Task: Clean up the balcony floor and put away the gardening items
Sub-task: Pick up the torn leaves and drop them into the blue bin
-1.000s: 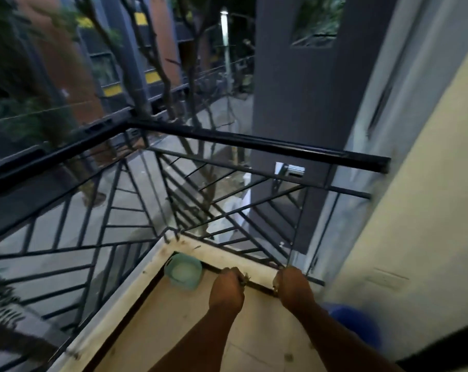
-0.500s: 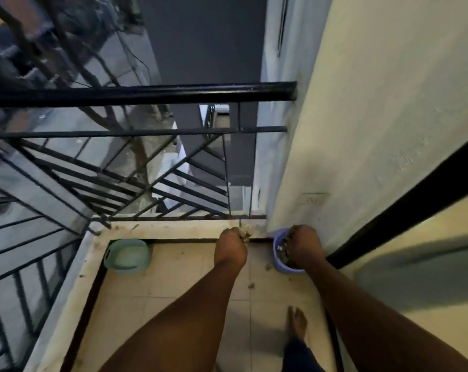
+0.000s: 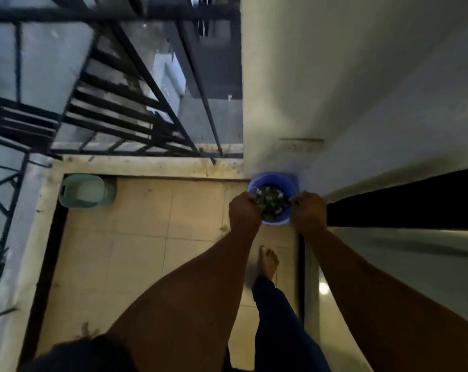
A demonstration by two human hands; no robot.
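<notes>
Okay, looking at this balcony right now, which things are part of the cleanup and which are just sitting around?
Part of the job:
- blue bucket with plant scraps in it
- left hand and right hand, both at its rim
- bits of debris on the tiles

Just there:
- green tub in the corner
- railing
- wall

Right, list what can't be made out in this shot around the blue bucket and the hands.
- Fingertips of the left hand and right hand: curled away from the head camera, so what they pinch is unclear.
- Contents of the blue bucket: a dark blurred mix, too small to identify.
- Green tub: its inside is pale and blurred.
- The person's other foot: hidden under the left arm.
</notes>
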